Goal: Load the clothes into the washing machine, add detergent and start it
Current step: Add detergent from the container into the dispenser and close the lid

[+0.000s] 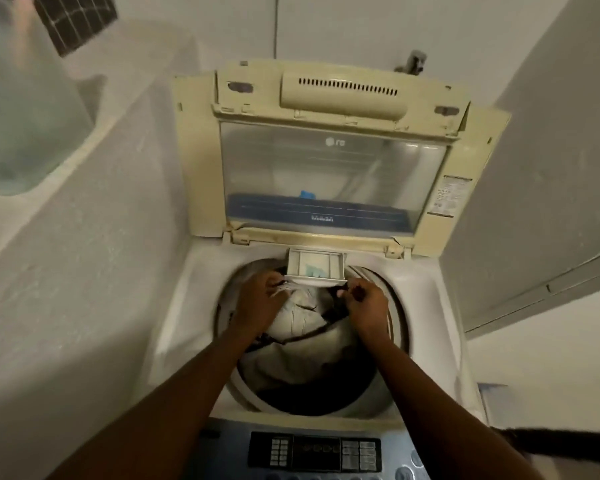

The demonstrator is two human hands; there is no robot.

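At the back rim of the washing machine (174, 306), a small detergent drawer (315, 266) is sticking out over the drum opening, with a patch of pale blue showing inside it. Both hands are reaching in just below it. The left hand (260, 299) is lying at the drawer's left front corner, its fingers (274, 277) curling onto the drawer's front lip and the light cloth under it — motion blur is hiding whether they are pinching the plastic or the fabric. The right hand (366, 301) is sitting at the right front corner, its fingers (355, 289) bunching together around something dark, either a strap or a fold of cloth; I cannot tell which.

The clothes (302, 341) are lying inside the drum, a pale beige garment heaped on top with dark pieces showing around and beneath it, filling most of the opening.

The lid (326, 168) is standing upright behind the drum, folded back, its clear window reflecting the interior. The control panel (314, 453) is running along the near edge, between the two forearms. A translucent plastic container (25, 98) is sitting on the white ledge (94, 140) to the left, well apart from the hands.
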